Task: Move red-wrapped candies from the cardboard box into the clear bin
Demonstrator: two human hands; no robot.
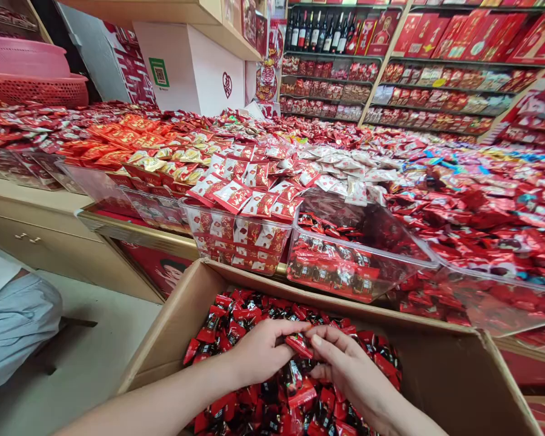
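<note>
Hands: left hand (pixel 258 351) and right hand (pixel 345 366) together pinched one red candy (pixel 298 345).
Box (pixel 436 363): heaped with candies.
Bin (pixel 363 254): only part filled.

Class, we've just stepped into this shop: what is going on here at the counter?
A person's left hand and right hand reach into a brown cardboard box full of small red-and-black wrapped candies, pinching one red wrapper between them. Just behind the box stands a clear plastic bin, partly filled with similar candies, among heaped display bins of red sweets. Another person's clothing shows at the left edge.
</note>
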